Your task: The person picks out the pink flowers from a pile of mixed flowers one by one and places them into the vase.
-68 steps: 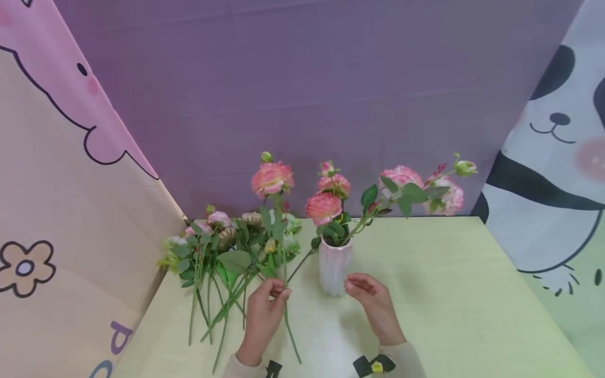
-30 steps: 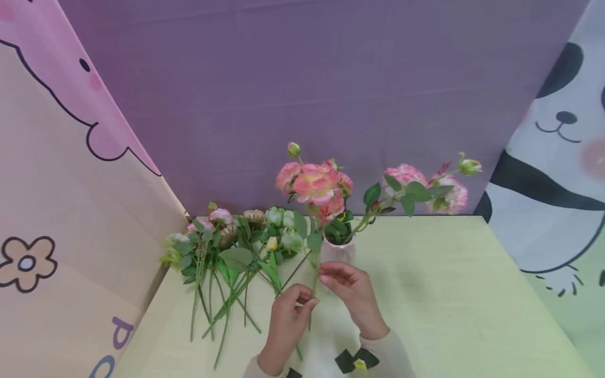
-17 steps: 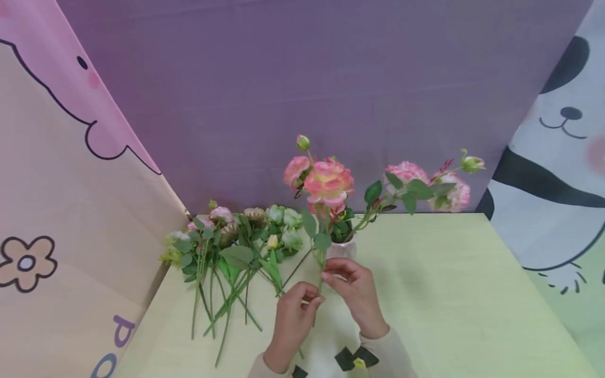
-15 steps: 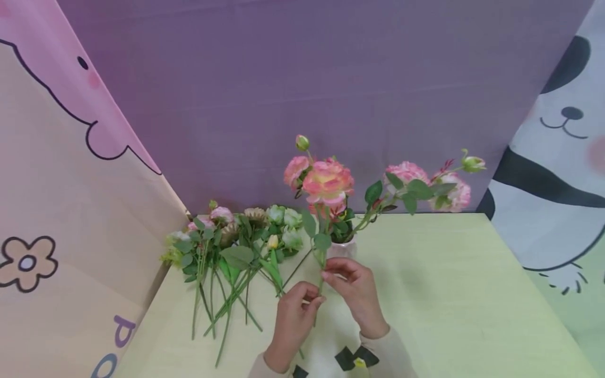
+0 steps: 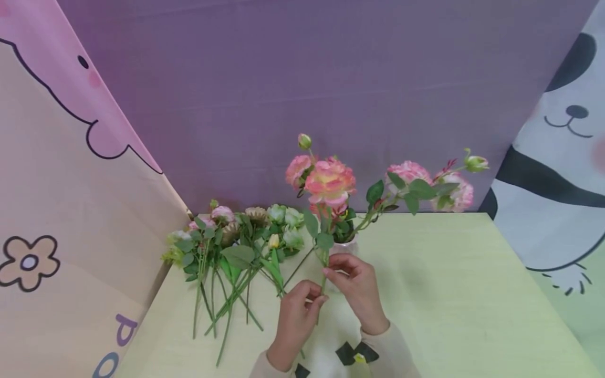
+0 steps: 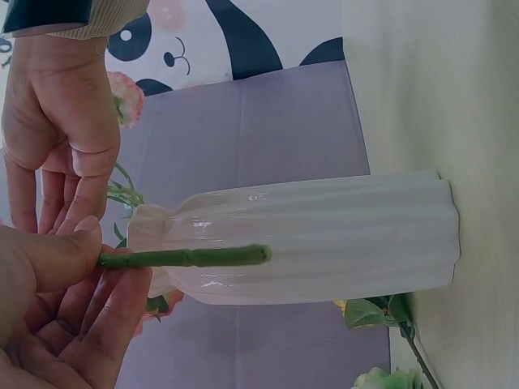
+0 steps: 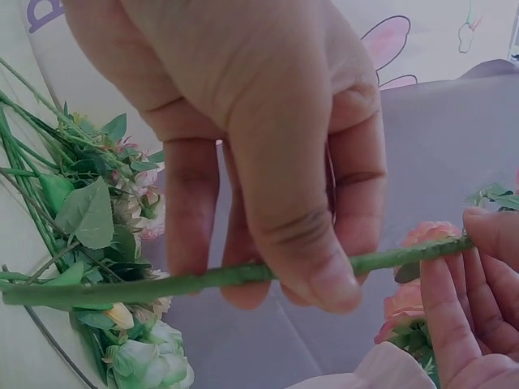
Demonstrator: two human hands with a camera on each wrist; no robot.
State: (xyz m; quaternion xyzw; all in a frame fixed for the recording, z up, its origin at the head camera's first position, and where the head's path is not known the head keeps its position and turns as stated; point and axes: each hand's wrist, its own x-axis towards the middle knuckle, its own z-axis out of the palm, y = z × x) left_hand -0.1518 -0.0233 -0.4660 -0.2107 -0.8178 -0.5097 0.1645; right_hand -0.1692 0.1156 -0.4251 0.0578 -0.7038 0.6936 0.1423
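Upright before the vase stands a coral-pink peony (image 5: 330,181) with a green stem (image 7: 138,289). My left hand (image 5: 299,315) pinches the lower part of this stem between thumb and fingers, its cut end (image 6: 235,255) sticking out below. Higher up, just under the leaves, my right hand (image 5: 354,287) pinches the same stem. The pale ribbed vase (image 6: 324,235) stands behind both hands, largely hidden in the head view. Other pink flowers rise from it, and a branch of pale pink blooms (image 5: 408,173) leans out to the right.
To the left lies a pile of loose flowers: green-white blooms (image 5: 293,236), a yellow tulip bud (image 5: 273,241) and pink blooms (image 5: 222,213), stems toward the front of the light table (image 5: 449,294). A purple backdrop (image 5: 331,79) closes off the back.
My left hand has carried the peony rightward to in front of the vase. My right hand has come left from beside the vase and taken hold of the stem. Both are nearly still lately.
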